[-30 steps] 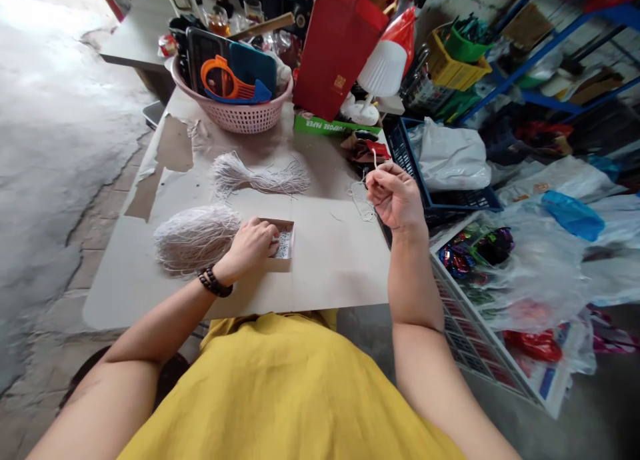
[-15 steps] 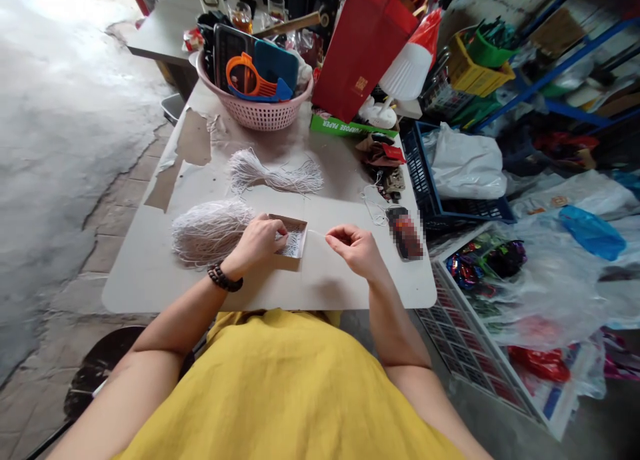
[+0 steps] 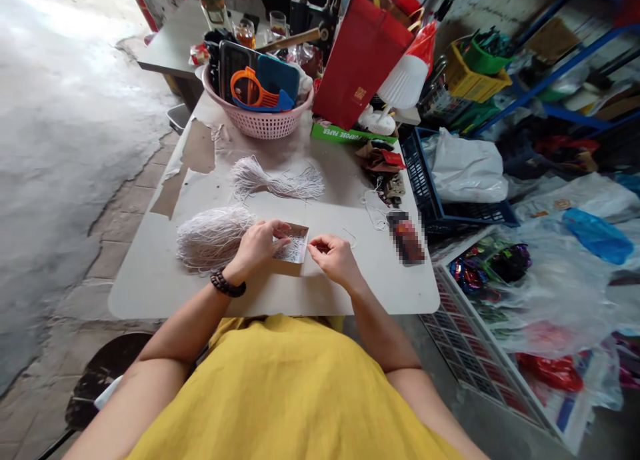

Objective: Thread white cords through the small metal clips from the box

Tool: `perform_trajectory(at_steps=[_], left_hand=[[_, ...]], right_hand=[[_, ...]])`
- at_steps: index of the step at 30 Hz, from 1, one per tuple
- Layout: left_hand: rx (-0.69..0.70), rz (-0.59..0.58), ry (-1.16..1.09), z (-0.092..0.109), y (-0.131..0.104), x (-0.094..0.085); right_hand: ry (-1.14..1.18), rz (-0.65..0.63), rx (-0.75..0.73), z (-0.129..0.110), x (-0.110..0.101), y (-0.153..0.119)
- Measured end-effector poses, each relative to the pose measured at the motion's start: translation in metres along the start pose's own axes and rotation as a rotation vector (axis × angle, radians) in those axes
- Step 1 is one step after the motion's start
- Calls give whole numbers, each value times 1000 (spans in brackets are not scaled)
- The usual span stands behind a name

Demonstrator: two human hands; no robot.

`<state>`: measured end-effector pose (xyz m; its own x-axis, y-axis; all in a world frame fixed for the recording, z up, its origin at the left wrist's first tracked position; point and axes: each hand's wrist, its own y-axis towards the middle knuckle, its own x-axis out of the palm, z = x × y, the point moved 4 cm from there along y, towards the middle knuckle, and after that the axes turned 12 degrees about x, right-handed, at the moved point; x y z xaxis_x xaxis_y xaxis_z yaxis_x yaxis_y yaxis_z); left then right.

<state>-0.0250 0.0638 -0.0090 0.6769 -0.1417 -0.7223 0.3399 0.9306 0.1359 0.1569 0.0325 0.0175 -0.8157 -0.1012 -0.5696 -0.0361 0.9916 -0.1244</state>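
Observation:
My left hand (image 3: pixel 261 248), with a dark bead bracelet (image 3: pixel 227 284) on its wrist, hovers over the left side of a small cardboard box (image 3: pixel 290 268). Its thumb and forefinger are curled but apart, with nothing visible between them. Inside the box lie many tiny pale pieces (image 3: pixel 296 248), too small to name. At the box's right edge my right hand (image 3: pixel 333 259) is closed in a pinch. A thin white string (image 3: pixel 351 237) shows just beyond it, apparently trailing from the fingers. Beside my left hand rests a thick bundle of white strings (image 3: pixel 213 240).
A second string bundle (image 3: pixel 277 180) lies farther back on the white table (image 3: pixel 165 293). Behind stand a pink basket (image 3: pixel 263 123), a red paper bag (image 3: pixel 357 60) and a white lamp (image 3: pixel 403 87). A pixelated phone-like object (image 3: pixel 407 237) lies right, near a blue crate (image 3: pixel 425 180).
My right hand has moved left to the box's edge, and the string now shows on its right side. My left hand has risen slightly from the box, its thumb and forefinger parting.

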Motion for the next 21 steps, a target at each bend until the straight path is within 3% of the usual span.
perform_trajectory(at_steps=[12,18,21], left_hand=[[-57,51,-260,13,1,-8],[2,97,-328,20,-3,-9],[-93,141,-594,19,-7,-2]], right_hand=[[-85,74,-80,-2,12,8],[256,3,62,2,21,13],[448,14,116,5,22,14]])
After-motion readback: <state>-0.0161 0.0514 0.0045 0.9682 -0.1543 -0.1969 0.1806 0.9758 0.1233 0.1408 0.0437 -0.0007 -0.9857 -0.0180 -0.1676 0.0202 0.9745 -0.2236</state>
